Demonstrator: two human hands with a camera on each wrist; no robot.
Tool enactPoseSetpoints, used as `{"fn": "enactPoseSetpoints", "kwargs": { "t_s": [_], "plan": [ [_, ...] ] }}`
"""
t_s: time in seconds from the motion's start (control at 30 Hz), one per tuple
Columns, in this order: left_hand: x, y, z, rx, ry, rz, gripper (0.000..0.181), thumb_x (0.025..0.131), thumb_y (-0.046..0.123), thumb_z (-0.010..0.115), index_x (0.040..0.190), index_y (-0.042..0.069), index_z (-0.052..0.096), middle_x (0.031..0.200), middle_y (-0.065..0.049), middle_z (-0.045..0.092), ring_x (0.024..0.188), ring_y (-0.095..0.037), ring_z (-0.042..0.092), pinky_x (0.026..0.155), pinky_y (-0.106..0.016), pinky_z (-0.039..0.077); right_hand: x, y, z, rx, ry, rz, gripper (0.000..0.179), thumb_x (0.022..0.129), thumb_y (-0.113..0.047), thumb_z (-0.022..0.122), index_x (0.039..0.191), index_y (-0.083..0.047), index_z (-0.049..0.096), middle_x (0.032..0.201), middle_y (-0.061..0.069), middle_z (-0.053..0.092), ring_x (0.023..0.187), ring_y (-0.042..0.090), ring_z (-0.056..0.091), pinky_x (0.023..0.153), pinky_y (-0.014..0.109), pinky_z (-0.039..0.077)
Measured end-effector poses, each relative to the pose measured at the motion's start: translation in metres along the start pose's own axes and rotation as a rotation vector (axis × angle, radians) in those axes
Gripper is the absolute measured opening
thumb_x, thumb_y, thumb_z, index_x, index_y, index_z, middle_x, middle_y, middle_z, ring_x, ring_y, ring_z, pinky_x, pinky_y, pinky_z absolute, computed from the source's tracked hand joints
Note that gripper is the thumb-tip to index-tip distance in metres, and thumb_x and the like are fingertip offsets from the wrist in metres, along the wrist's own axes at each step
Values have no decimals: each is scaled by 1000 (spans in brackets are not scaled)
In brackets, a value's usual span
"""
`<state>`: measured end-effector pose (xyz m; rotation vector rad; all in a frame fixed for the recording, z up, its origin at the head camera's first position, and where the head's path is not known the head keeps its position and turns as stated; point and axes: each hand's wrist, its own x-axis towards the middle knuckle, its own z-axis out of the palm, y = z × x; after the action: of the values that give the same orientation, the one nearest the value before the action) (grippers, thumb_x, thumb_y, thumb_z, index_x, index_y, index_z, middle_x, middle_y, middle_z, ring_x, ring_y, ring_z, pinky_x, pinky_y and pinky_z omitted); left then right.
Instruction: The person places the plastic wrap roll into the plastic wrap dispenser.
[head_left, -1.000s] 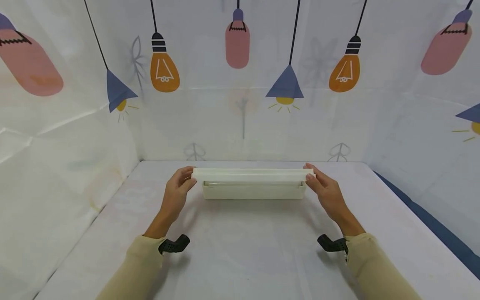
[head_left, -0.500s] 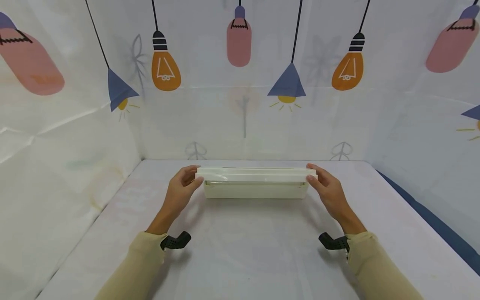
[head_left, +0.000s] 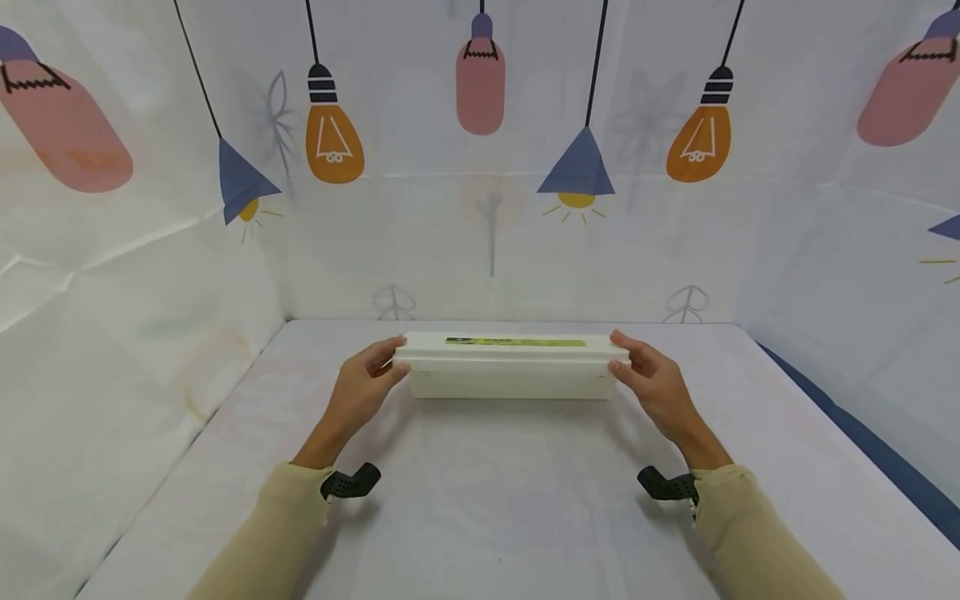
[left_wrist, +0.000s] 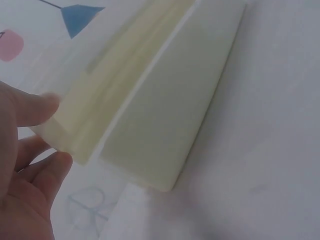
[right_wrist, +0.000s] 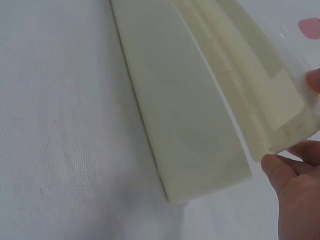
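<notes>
A long off-white plastic box [head_left: 513, 383] lies crosswise on the table. Its lid [head_left: 510, 353] sits low over the box in the head view, with a yellow-green label strip [head_left: 517, 342] on top. Both wrist views show a gap between the tilted lid [left_wrist: 117, 70] and the box's front wall [right_wrist: 180, 110]. My left hand [head_left: 358, 390] pinches the lid's left end between thumb and fingers. At the opposite end, my right hand [head_left: 660, 393] pinches the lid in the same way. The inside of the box is hidden in the head view.
A white cloth covers the table [head_left: 495, 492]. Behind it hangs a white sheet [head_left: 420, 250] printed with lamps and bulbs. Another sheet [head_left: 135, 333] closes off the left side, and blue fabric [head_left: 862, 442] shows past the right edge.
The lid has swung down onto the box, so the dark opening under its front edge has vanished and its labelled top has come into view. Both hands keep hold of the lid's ends.
</notes>
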<state>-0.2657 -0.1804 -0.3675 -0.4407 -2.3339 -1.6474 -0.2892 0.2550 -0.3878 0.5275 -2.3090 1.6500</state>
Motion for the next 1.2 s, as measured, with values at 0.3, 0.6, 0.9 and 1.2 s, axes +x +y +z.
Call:
{"fn": "enactPoseSetpoints", "kwargs": {
  "t_s": [0.3,0.6,0.9,1.2],
  "plan": [
    [0,6,2,-47,32,5,43,94,-5,66,135,-10,55,150,-21,46,135,-31,47,100,-25,46,3,3,0,18,-18,-1,56,98,-17,68,146,3,48,161,12,29,144,34,33,99,9,39],
    [1,-5,7,-74,39,-2,41,93,-7,66,132,-11,56,150,-19,45,134,-32,48,99,-25,47,1,4,1,72,6,16,59,98,-13,68,147,8,42,161,20,27,144,38,31,98,10,40],
    [11,-35,8,-80,77,37,41,92,-3,70,131,-3,60,149,-10,49,133,-23,50,98,-21,47,4,11,5,83,55,0,58,97,-16,70,145,6,46,155,20,39,125,10,53,93,14,47],
    [13,-37,13,-14,97,-6,39,91,-3,71,129,-1,62,148,-6,50,134,-21,50,99,-23,46,5,14,7,42,52,32,57,96,-16,71,144,7,48,157,14,37,140,37,39,96,11,42]
  ]
}}
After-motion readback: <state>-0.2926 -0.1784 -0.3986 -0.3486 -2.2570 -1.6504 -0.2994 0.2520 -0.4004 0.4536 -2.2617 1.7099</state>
